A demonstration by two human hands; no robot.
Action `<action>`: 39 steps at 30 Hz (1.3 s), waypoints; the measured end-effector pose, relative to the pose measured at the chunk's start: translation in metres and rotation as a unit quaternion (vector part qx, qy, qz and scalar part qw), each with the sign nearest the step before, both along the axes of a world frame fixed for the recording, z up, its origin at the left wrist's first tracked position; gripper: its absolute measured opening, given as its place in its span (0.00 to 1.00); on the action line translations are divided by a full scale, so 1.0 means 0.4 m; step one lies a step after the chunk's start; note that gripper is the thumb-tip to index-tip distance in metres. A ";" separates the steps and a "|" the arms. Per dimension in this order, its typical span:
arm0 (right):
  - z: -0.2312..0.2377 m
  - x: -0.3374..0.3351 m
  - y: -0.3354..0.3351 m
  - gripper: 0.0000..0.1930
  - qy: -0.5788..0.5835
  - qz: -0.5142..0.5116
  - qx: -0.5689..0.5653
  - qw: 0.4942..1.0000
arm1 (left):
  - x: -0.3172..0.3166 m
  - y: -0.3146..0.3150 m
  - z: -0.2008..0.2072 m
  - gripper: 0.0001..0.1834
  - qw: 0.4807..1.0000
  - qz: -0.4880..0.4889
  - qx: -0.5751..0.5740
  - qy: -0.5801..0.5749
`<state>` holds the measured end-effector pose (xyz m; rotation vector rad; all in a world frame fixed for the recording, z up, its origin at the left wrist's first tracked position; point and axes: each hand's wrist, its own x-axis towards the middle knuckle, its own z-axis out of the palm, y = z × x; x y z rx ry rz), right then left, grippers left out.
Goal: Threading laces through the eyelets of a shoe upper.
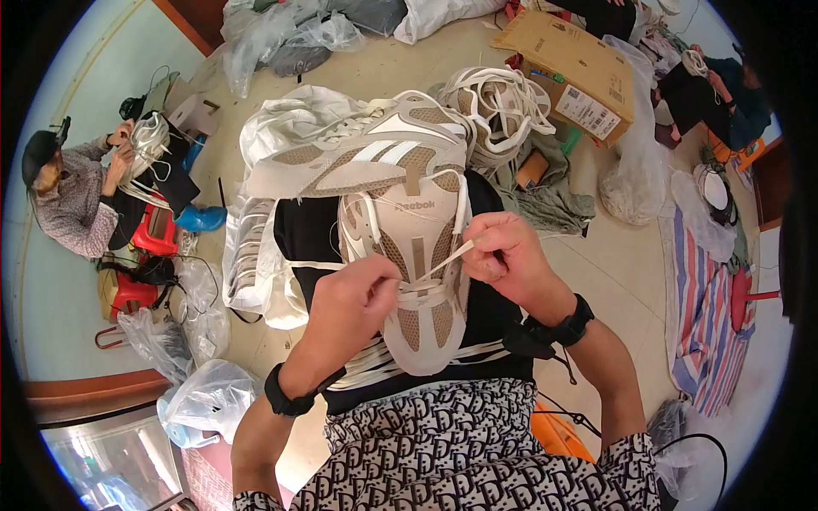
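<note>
Over pale floor [601,277], pinching lace [447,261] tight with right fingers [487,241], curling left fingers [385,285] closed, cannot tell on what; laced near toe [423,347] of shoe [417,230], seemingly unfinished farther up.

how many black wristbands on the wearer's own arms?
2: one black wristband just behind the left hand, another black wristband just behind the right hand.

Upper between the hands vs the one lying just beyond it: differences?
Pose: the near upper points its toe toward the person; the far upper lies crosswise, showing its white-striped side.

Handling: the right hand holds a lace of the near upper; no hand touches the far upper.

Shared: both are beige and white with brownish mesh.
</note>
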<state>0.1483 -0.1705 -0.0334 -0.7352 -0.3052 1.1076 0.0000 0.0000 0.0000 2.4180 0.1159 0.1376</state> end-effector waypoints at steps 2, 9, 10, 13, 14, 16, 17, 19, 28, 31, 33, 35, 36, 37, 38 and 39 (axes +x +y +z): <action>0.004 -0.001 0.001 0.08 0.029 -0.017 -0.020 0.999 | -0.003 -0.004 -0.006 0.10 0.994 0.027 0.010 -0.106; 0.030 -0.025 0.002 0.09 0.013 -0.022 -0.023 0.999 | -0.013 -0.009 -0.005 0.13 0.972 -0.024 0.189 -0.141; 0.036 -0.028 -0.006 0.09 0.019 -0.022 0.010 1.000 | -0.012 -0.011 -0.008 0.12 0.968 -0.025 0.210 -0.136; 0.020 -0.033 -0.010 0.10 0.060 -0.048 0.053 0.996 | -0.014 -0.009 -0.022 0.12 0.964 -0.031 0.231 -0.124; 0.016 -0.031 -0.012 0.10 0.088 -0.081 0.043 0.992 | -0.012 -0.008 -0.023 0.11 0.966 -0.034 0.230 -0.116; 0.005 0.005 0.014 0.10 0.067 -0.090 -0.005 0.994 | -0.001 -0.006 -0.019 0.11 0.964 -0.034 0.230 -0.126; -0.003 0.015 0.017 0.10 0.067 -0.109 -0.096 0.987 | -0.004 -0.006 -0.019 0.10 0.966 -0.034 0.226 -0.117; -0.003 0.031 -0.007 0.08 0.001 -0.083 -0.052 0.995 | -0.010 0.001 -0.020 0.10 0.968 -0.036 0.226 -0.102; -0.016 0.135 -0.031 0.09 -0.430 0.122 -0.300 0.842 | -0.035 0.061 -0.037 0.18 0.976 0.050 0.180 -0.112; -0.029 0.142 -0.022 0.06 -0.633 0.106 -0.232 0.731 | -0.021 0.077 -0.053 0.16 0.967 0.037 0.216 -0.127; -0.029 0.133 -0.034 0.05 -0.789 0.054 -0.221 0.570 | -0.017 0.081 -0.060 0.14 0.962 0.026 0.235 -0.134; -0.027 0.123 -0.053 0.05 -0.815 0.029 -0.222 0.534 | -0.022 0.080 -0.063 0.11 0.955 0.090 0.237 -0.152; -0.028 0.118 -0.060 0.04 -0.839 -0.005 -0.230 0.493 | -0.029 0.080 -0.063 0.11 0.951 0.089 0.240 -0.173; -0.032 0.115 -0.064 0.04 -0.863 -0.046 -0.229 0.448 | -0.040 0.080 -0.064 0.09 0.970 0.176 0.145 -0.088; -0.038 0.113 -0.063 0.04 -0.861 -0.041 -0.240 0.447 | -0.049 0.083 -0.065 0.09 0.965 0.258 0.038 0.026; -0.047 0.111 -0.058 0.04 -0.854 -0.048 -0.223 0.468 | -0.056 0.089 -0.067 0.09 0.966 0.255 0.044 -0.001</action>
